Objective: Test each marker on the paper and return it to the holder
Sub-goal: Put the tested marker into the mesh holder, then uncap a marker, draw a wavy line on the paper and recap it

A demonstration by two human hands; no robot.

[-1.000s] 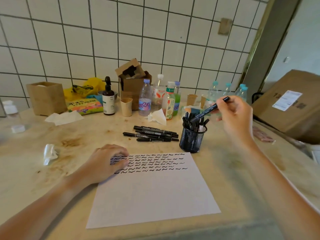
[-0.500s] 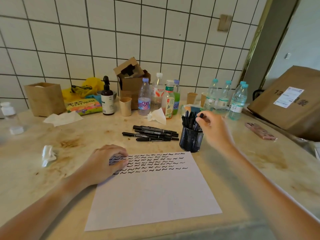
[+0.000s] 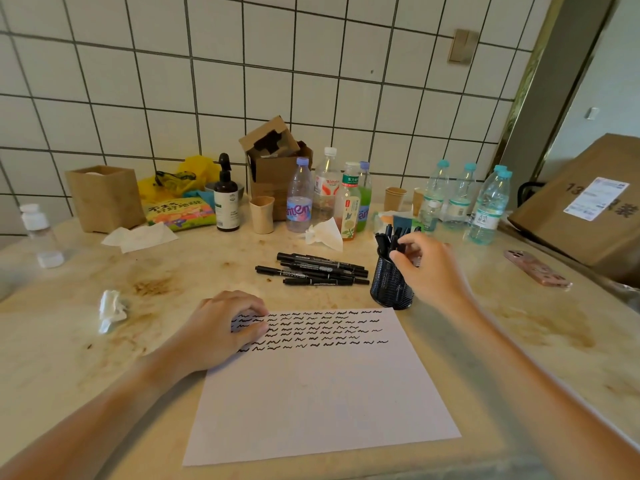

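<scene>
A white sheet of paper point(image 3: 311, 393) lies on the stained counter, with several rows of black squiggles across its top. My left hand point(image 3: 218, 330) rests on the sheet's upper left corner, fingers loosely curled, fingertips on the paper. A black mesh holder point(image 3: 391, 292) stands just beyond the sheet's upper right corner with several black markers point(image 3: 386, 237) upright in it. My right hand point(image 3: 429, 268) is at the holder's rim, thumb and fingers curled round the top of a marker standing in it. Several more black markers point(image 3: 318, 268) lie loose left of the holder.
Bottles point(image 3: 299, 199) and water bottles point(image 3: 488, 209) line the back near the tiled wall, with paper cups point(image 3: 262, 214) and a brown box point(image 3: 104, 197). A pink phone point(image 3: 536, 268) lies at right, near a large cardboard box point(image 3: 588, 209). A crumpled tissue point(image 3: 110, 310) sits left.
My right hand brought the marker it held in the air down into the holder and now stays at the rim. My left hand has stayed on the paper.
</scene>
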